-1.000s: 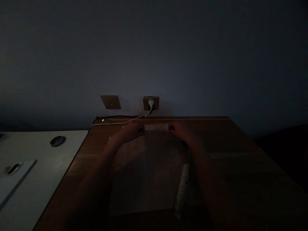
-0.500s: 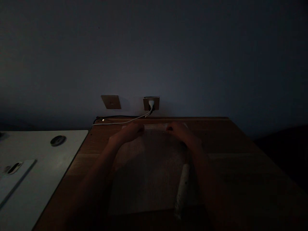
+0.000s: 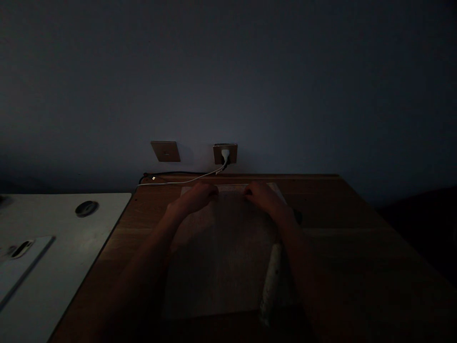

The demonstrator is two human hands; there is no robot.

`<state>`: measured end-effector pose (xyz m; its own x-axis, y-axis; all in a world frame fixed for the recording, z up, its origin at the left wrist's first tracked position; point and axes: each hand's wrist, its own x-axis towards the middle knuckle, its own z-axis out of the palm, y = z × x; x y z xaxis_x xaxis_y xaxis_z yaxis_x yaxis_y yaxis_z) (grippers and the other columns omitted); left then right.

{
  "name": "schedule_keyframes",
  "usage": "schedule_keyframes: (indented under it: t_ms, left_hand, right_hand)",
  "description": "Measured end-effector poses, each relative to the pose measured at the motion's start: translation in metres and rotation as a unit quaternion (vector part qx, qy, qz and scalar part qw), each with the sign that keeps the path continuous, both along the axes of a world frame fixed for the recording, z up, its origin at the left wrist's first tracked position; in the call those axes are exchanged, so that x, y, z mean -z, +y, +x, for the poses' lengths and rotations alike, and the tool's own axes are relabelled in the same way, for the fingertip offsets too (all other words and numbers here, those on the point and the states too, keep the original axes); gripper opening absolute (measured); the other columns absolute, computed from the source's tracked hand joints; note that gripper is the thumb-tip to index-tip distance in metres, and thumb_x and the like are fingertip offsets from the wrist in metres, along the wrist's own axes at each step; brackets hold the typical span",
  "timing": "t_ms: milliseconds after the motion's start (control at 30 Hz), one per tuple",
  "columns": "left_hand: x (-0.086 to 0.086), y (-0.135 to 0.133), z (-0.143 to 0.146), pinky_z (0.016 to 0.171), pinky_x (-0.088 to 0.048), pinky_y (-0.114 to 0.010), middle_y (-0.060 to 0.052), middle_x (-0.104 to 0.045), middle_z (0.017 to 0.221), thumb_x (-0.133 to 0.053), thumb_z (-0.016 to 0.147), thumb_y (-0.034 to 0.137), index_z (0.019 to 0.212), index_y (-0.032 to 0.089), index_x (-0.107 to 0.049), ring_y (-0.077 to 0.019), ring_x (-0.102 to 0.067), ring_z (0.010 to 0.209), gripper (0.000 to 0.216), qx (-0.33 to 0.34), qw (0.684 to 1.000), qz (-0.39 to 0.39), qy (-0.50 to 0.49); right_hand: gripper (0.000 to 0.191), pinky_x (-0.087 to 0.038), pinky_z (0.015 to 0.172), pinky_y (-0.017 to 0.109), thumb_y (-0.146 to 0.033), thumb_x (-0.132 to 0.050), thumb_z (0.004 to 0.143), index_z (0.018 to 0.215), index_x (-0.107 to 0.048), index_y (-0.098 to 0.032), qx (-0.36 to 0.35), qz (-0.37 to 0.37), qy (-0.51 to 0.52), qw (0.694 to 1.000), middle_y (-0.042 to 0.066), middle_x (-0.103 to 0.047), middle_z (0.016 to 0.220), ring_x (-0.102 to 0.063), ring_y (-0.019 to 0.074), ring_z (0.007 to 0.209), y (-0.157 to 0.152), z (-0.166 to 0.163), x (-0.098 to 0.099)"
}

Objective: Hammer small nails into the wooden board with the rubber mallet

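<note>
The scene is very dark. A pale rectangular sheet or cloth lies flat on a brown wooden table. My left hand and my right hand both rest at the sheet's far edge, fingers curled on that edge, a short gap between them. A pale roll or cylinder lies on the sheet's right side, beside my right forearm.
A white table stands to the left with a round dark object and a flat white device. Two wall plates sit behind the table; a white plug and cable run along the far edge.
My right hand has slid a little left along the sheet's far edge, closer to my left hand. The sheet's far right corner now shows.
</note>
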<state>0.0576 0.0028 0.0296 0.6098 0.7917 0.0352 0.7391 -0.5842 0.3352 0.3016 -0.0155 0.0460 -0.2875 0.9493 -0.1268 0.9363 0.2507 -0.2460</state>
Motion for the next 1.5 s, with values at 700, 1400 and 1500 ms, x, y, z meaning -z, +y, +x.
schedule_keyframes:
  t_ms: [700, 1400, 1500]
  left_hand:
    - [0.014, 0.003, 0.005, 0.084, -0.052, -0.030, -0.008, -0.077, 0.098, -0.055, 0.088, 0.008, 0.098, 0.017, -0.077, -0.0212, -0.071, 0.091, 0.025, 0.025, 0.999, 0.006, -0.030]
    - [0.015, 0.002, 0.007, 0.078, -0.051, -0.029, -0.008, -0.076, 0.091, -0.055, 0.086, 0.010, 0.090, 0.017, -0.075, -0.0207, -0.069, 0.084, 0.023, -0.005, 1.000, 0.011, -0.023]
    - [0.014, 0.000, 0.009, 0.077, -0.050, -0.029, -0.008, -0.076, 0.091, -0.056, 0.087, 0.011, 0.091, 0.018, -0.075, -0.0212, -0.069, 0.083, 0.021, -0.031, 1.000, 0.006, -0.002]
  right_hand:
    - [0.015, -0.044, 0.078, 0.027, -0.009, -0.064, 0.087, 0.094, -0.076, -0.015, 0.000, 0.014, 0.021, 1.000, 0.011, -0.076, 0.099, -0.068, 0.0204, 0.092, 0.003, -0.002, 0.007]
    - [0.029, -0.046, 0.093, 0.031, -0.005, -0.058, 0.086, 0.103, -0.078, -0.017, -0.016, 0.003, 0.029, 0.999, 0.013, -0.077, 0.111, -0.069, 0.0248, 0.108, 0.004, -0.003, 0.010]
    - [0.031, -0.046, 0.095, 0.032, -0.003, -0.057, 0.085, 0.105, -0.078, -0.016, -0.015, 0.003, 0.031, 0.999, 0.014, -0.076, 0.114, -0.068, 0.0254, 0.110, 0.003, -0.004, 0.009]
